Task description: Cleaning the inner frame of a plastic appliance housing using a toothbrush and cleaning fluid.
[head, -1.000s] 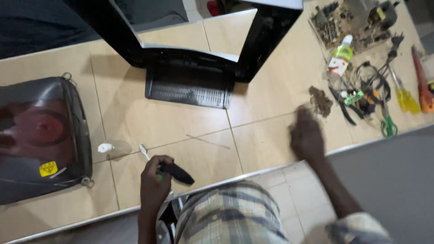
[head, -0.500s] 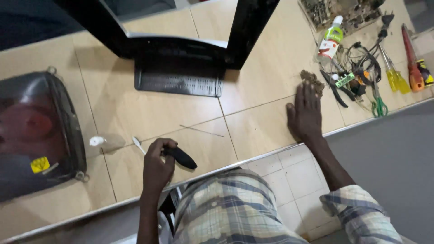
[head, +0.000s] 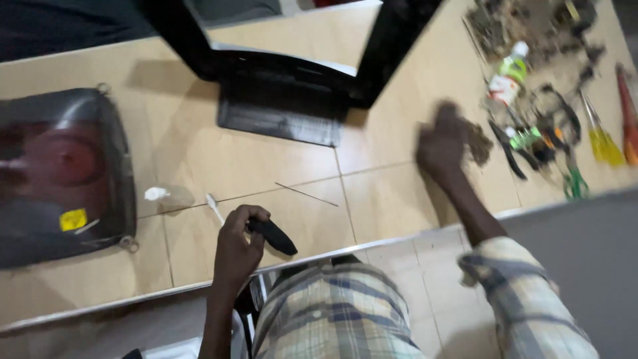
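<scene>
Black tool [head: 272, 235] (handle) in left hand [head: 238, 249]

Left hand [head: 240, 247] was curled in a closed grip, forearm rising from below; right hand [head: 444, 141] was blurred, palm down, arm extended forward, sleeve at elbow.

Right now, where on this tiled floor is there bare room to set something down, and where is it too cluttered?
Bare tiles lie between the picture tube and the black frame's grille, and between the left hand and the right hand, where only a thin wire lies. It is crowded beside the right hand: screwdrivers, pliers, a bottle.
</scene>
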